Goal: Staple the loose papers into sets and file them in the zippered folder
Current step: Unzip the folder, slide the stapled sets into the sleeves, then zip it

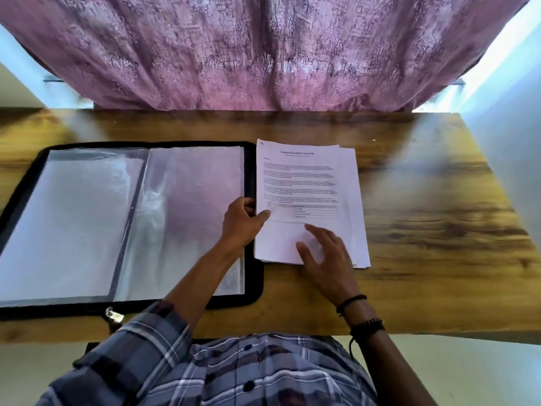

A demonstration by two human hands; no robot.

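Plaid shirt (234, 370) at near edge of tabletop (439, 218); both hands on paper stack (307, 183).
Left hand (241, 224) pinching stack's left edge, thumb on top, fingers curled beneath. Right hand (328, 259) flat on lower part of top sheet, fingers spread. Stack mid-tabletop, left edge overlapping right rim of zippered folder (255, 282). Folder lying open across left half, clear sleeves (190, 215) showing, zipper pull (112, 315) by near edge.

folder (251, 177) open flat, clear sleeves showing (black zip edge); papers (304, 183) stacked just right of it, slightly fanned
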